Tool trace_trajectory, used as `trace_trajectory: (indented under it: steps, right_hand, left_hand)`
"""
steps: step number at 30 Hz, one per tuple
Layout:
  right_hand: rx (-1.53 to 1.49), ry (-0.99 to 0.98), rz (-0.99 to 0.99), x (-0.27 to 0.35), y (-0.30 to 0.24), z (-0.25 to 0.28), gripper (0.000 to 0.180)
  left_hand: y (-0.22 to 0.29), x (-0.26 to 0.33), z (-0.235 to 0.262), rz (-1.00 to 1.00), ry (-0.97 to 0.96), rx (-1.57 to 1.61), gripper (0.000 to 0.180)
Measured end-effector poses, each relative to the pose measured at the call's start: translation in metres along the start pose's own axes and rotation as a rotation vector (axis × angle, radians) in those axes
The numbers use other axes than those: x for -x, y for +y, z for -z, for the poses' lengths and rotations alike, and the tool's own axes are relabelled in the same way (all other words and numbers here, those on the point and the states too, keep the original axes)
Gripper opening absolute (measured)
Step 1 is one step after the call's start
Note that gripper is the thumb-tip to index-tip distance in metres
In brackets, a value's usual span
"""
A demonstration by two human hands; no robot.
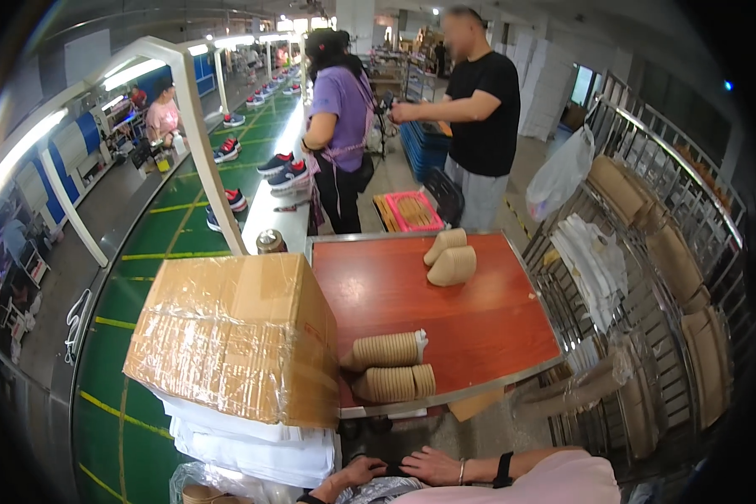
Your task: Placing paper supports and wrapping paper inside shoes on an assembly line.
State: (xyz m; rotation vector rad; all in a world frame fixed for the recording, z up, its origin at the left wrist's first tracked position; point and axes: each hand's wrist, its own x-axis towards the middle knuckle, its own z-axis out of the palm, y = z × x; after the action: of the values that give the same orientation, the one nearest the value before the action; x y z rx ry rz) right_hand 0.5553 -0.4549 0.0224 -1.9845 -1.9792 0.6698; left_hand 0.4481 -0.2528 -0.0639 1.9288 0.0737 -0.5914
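Note:
Low in the view, close to my body, are both hands. My left hand (362, 472) and my right hand (433, 467) point toward each other with bent fingers. A small dark thing (393, 469) lies between them, and both sets of fingers close on it; its kind is hard to make out. Crinkled clear plastic (384, 488) shows just below. Ahead stands a red-brown table (378, 290) with a metal edge. Two stacks of nested tan moulded shoe forms (391, 382) lie at its near left, and more tan forms (452, 259) sit at its far side.
A plastic-wrapped carton (218, 336) rests on white bundles (252, 449) at left. Beyond runs a green conveyor (143, 315) carrying shoes (287, 172). Two people, in purple (338, 109) and black (485, 92), stand past the table. Metal racks (647, 336) with tan forms fill the right.

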Motion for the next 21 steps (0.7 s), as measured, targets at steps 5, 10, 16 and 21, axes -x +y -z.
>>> trace_trajectory:
  steps: [5,10,16,21]
  right_hand:
    - [0.348,0.119,-0.009,-0.028,-0.017,0.027,0.016]
    - [0.230,0.089,-0.022,-0.030,0.014,-0.028,0.013]
    - [0.119,-0.025,0.031,-0.037,0.024,-0.044,0.017]
    - [-0.219,0.085,-0.013,-0.026,0.044,-0.056,0.023]
  left_hand:
    - [-0.018,-0.011,-0.003,0.148,-0.056,-0.001,0.034]
    - [-0.030,-0.001,-0.004,-0.014,0.000,0.112,0.029]
    - [-0.027,0.016,-0.006,-0.075,0.091,0.064,0.024]
    - [0.086,0.053,0.042,0.159,0.122,-0.033,0.021]
